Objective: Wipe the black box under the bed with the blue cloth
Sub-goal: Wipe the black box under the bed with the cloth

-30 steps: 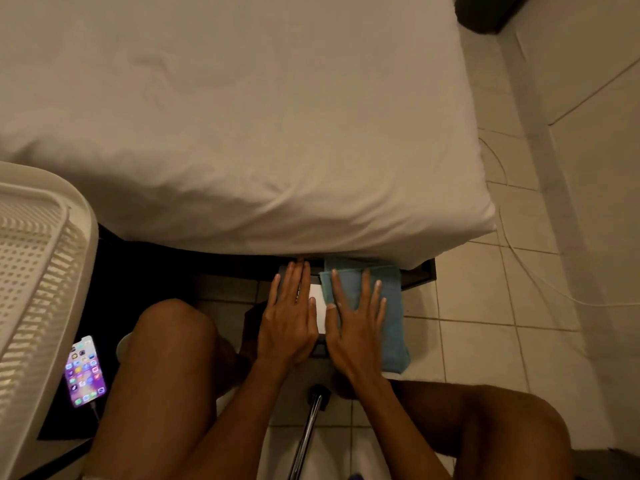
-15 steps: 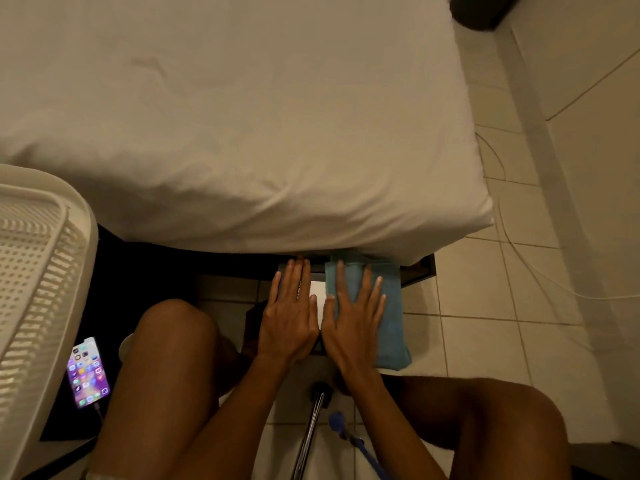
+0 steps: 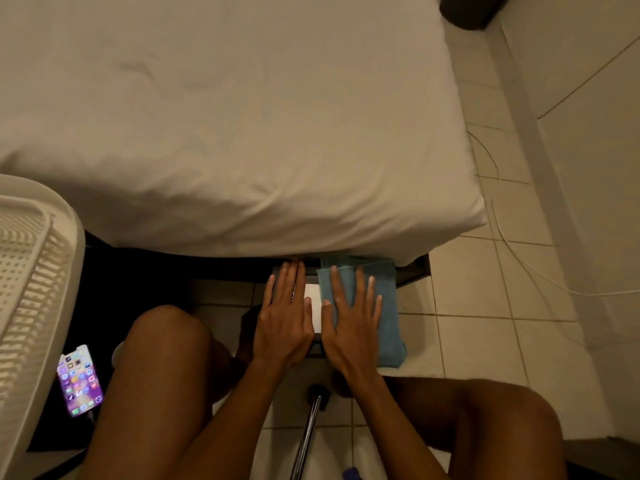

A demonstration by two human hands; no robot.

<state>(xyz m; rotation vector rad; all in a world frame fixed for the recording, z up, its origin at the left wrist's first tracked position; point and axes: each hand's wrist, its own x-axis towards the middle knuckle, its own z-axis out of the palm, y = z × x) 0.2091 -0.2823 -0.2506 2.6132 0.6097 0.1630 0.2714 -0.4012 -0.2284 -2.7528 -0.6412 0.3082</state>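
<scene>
The black box (image 3: 313,348) lies on the floor at the bed's edge, partly beneath the mattress, and a white label shows between my hands. My left hand (image 3: 284,320) lies flat on the box's left half, fingers together. The folded blue cloth (image 3: 389,306) covers the box's right half and hangs over its right side. My right hand (image 3: 349,323) presses flat on the cloth with fingers spread. Most of the box is hidden by my hands and the cloth.
The white-sheeted bed (image 3: 242,133) overhangs the box. A white plastic basket (image 3: 31,271) stands at the left, with a lit phone (image 3: 79,381) beside it. My knees flank the box. A metal pole (image 3: 308,438) lies between my legs. A white cable (image 3: 519,265) runs over the tiles.
My right hand and the cloth shifted only slightly on the box top. My left hand stays in the same place.
</scene>
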